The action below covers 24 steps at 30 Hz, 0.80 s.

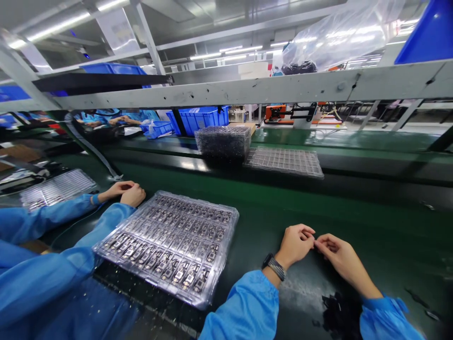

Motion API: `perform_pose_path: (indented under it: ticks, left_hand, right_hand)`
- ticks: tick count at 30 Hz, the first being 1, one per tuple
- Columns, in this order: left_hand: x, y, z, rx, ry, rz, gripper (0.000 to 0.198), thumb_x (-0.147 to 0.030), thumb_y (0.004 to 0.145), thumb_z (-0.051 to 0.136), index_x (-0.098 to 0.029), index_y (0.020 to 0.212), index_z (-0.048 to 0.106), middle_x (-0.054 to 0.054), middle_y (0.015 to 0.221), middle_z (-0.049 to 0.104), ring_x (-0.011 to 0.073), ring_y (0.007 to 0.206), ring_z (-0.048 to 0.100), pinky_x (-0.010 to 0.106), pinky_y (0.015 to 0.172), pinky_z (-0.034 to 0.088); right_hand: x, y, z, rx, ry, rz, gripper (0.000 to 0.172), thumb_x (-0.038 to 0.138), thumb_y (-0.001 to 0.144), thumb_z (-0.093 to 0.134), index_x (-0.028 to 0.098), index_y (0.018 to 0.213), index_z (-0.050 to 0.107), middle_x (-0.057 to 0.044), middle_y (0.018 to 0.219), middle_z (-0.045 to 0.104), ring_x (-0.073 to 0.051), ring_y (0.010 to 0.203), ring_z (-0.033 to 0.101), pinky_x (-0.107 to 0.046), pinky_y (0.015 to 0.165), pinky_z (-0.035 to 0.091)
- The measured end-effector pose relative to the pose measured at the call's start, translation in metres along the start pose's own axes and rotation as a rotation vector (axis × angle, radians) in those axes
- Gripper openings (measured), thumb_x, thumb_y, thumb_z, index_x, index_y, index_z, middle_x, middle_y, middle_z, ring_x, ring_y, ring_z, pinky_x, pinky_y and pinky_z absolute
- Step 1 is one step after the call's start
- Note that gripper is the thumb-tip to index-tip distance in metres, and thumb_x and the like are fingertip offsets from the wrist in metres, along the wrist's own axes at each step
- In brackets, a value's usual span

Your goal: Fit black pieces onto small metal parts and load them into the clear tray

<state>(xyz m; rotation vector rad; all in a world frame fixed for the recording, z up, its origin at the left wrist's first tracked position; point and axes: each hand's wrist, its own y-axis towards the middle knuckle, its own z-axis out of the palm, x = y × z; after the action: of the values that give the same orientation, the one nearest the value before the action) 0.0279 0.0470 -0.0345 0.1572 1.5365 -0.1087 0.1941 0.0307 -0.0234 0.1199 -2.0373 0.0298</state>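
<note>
Workshop, head view: strip lights [58,26] overhead, and a pale scuffed rail [247,89] running across above the bench.
Bench: dark green surface [262,200], glossy.
Left hand [296,243]: over the bench, a dark watch [273,267] on its wrist, thumb and fingers drawn into a narrow pinch.
Right hand [335,255]: facing the left one, fingers curled, its fingertips meeting or almost meeting the other hand's; whether anything small sits between them I cannot tell.
Dark pieces [341,314]: a loose heap on the bench, near the right wrist and sleeve.
Board tray [231,222]: clear plastic, on the bench to the left of both hands and well apart from them, with rows of small circuit boards [166,267] in its compartments.
Co-worker: blue sleeves [102,224] at the left, both hands [133,194] close together near the tray's far left corner; what they hold is hidden.
Behind: a stack of clear trays [222,141], a single gridded tray [285,163] just beside it, blue bins [201,120] further back.
</note>
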Motion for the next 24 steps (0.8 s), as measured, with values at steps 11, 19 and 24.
perform_pose_path:
  ticks: [11, 19, 24]
  left_hand:
    - [0.0006, 0.0004, 0.0000, -0.009, 0.029, 0.037, 0.024, -0.006, 0.079, 0.067, -0.011, 0.100, 0.075, 0.004, 0.083, 0.075, 0.0124, 0.068, 0.070, 0.022, 0.067, 0.055]
    - [-0.0010, -0.0003, -0.0003, 0.001, 0.048, 0.045, 0.023, -0.008, 0.077, 0.070, -0.011, 0.099, 0.077, 0.006, 0.084, 0.076, 0.0139, 0.072, 0.070, 0.023, 0.069, 0.055]
    - [0.0020, 0.0010, 0.0000, -0.001, 0.038, 0.058, 0.024, -0.008, 0.076, 0.070, -0.010, 0.099, 0.077, 0.006, 0.084, 0.076, 0.0134, 0.071, 0.069, 0.023, 0.068, 0.055]
  right_hand:
    - [-0.0064, 0.0001, -0.0003, 0.010, 0.006, -0.009, 0.048, 0.067, 0.078, 0.071, 0.020, 0.079, 0.070, -0.004, 0.065, 0.065, -0.019, 0.059, 0.059, -0.030, 0.055, 0.050]
    - [-0.0089, 0.0000, -0.0005, 0.007, -0.001, -0.001, 0.042, 0.062, 0.080, 0.068, 0.020, 0.083, 0.069, -0.005, 0.068, 0.068, -0.020, 0.061, 0.062, -0.030, 0.057, 0.051]
    - [-0.0044, -0.0014, 0.0005, -0.011, 0.011, -0.008, 0.040, 0.060, 0.080, 0.068, 0.020, 0.082, 0.068, -0.005, 0.067, 0.068, -0.019, 0.060, 0.062, -0.029, 0.055, 0.050]
